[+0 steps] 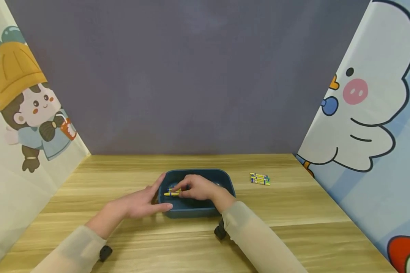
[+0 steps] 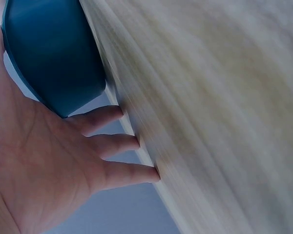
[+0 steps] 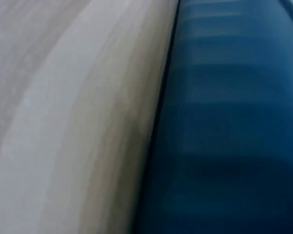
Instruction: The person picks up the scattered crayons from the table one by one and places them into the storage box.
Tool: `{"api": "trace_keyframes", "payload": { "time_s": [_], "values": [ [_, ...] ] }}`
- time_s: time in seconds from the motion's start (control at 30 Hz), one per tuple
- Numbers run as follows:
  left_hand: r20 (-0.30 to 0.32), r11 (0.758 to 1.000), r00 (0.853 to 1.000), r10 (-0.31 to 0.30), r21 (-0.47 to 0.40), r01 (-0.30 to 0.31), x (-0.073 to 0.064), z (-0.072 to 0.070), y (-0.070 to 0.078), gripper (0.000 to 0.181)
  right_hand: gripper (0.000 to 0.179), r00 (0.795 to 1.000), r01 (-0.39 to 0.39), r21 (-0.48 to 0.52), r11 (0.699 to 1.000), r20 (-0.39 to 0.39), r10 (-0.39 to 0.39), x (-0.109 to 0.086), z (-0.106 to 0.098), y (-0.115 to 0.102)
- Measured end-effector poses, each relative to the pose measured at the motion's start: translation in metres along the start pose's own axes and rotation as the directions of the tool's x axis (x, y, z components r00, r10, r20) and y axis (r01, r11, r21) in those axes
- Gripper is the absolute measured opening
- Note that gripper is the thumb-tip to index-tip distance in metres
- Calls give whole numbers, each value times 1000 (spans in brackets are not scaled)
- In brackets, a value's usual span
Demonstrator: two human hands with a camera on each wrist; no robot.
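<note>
A dark blue rectangular box [image 1: 198, 213] stands on the table in the head view. My left hand [image 1: 141, 203] spreads at its left end, the thumb over the near rim and the fingers along the outside. In the left wrist view three straight fingertips touch the table beside the box [image 2: 56, 53]. Reaching inside, my right hand [image 1: 198, 188] pinches a yellow crayon [image 1: 171, 194] near the box's left end. Another crayon [image 1: 169, 189] lies just behind it, partly covered by the index finger. The right wrist view has only the outer wall of the box [image 3: 224, 122]; the hand is hidden there.
Several yellow crayons [image 1: 260, 179] lie side by side on the wooden table [image 1: 280, 204], right of the box. A grey panel [image 1: 191, 83] rises behind the table, with printed cartoon panels at the left and right. Both forearms cross the front of the table.
</note>
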State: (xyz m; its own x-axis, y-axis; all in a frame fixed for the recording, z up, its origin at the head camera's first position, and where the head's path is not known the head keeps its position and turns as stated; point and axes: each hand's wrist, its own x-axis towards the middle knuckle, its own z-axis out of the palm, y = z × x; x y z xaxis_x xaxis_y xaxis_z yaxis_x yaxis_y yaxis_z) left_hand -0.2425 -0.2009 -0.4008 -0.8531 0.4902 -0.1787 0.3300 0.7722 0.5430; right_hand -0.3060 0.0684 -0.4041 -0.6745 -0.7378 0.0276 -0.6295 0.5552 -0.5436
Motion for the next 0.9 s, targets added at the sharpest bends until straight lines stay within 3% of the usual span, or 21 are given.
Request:
{"api": "trace_keyframes", "payload": {
  "time_s": [0.23,0.43,0.9],
  "values": [
    [-5,1000,1000,15,-11,-15,0,0,-2,115,24,998,-27,-62,998,46,30,3,3,1],
    [-17,999,999,42,-11,-43,-1,-1,-1,116,24,999,-32,-63,998,39,34,5,5,1],
    [-17,999,999,40,-8,-40,-4,-1,2,116,26,999,-30,-65,997,30,32,4,5,-1]
  ]
}}
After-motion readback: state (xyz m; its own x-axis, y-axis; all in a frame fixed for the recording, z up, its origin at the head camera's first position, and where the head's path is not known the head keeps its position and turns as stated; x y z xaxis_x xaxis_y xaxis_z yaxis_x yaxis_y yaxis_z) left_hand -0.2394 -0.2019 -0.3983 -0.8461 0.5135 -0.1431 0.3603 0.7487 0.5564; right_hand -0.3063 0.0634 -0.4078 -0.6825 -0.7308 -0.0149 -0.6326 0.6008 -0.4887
